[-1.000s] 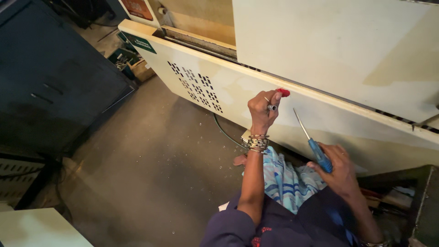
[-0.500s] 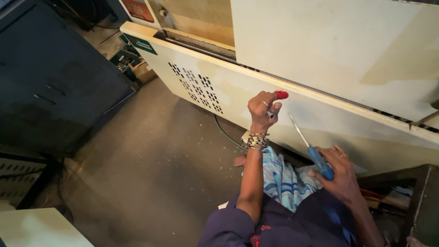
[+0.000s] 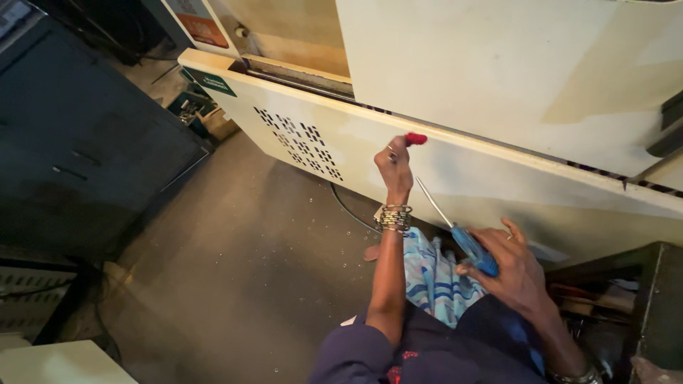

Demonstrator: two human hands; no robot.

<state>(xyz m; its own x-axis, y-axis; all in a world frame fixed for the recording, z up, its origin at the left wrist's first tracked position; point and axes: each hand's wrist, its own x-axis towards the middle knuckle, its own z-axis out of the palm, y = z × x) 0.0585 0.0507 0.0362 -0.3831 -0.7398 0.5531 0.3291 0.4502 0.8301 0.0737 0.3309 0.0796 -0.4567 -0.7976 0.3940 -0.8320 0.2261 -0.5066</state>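
My left hand (image 3: 395, 165) is raised against the cream metal panel (image 3: 498, 178) of a large machine, fingers closed around a small red-tipped object (image 3: 416, 139) held at the panel's upper edge. Metal bangles circle that wrist. My right hand (image 3: 514, 267) rests low near my lap, gripping a blue-handled screwdriver (image 3: 459, 233) whose thin metal shaft points up-left toward the panel without touching it. A blue striped cloth (image 3: 434, 277) lies over my knees between my arms.
The panel has a block of vent slots (image 3: 302, 142) at its left. A dark cabinet (image 3: 78, 149) stands to the left across the grey concrete floor (image 3: 242, 284). A black cable (image 3: 348, 213) runs under the panel. Dark clutter sits at the lower right (image 3: 605, 299).
My left hand has shifted slightly up the panel with the red-tipped object. My right hand with the screwdriver has dropped a little lower and to the right.
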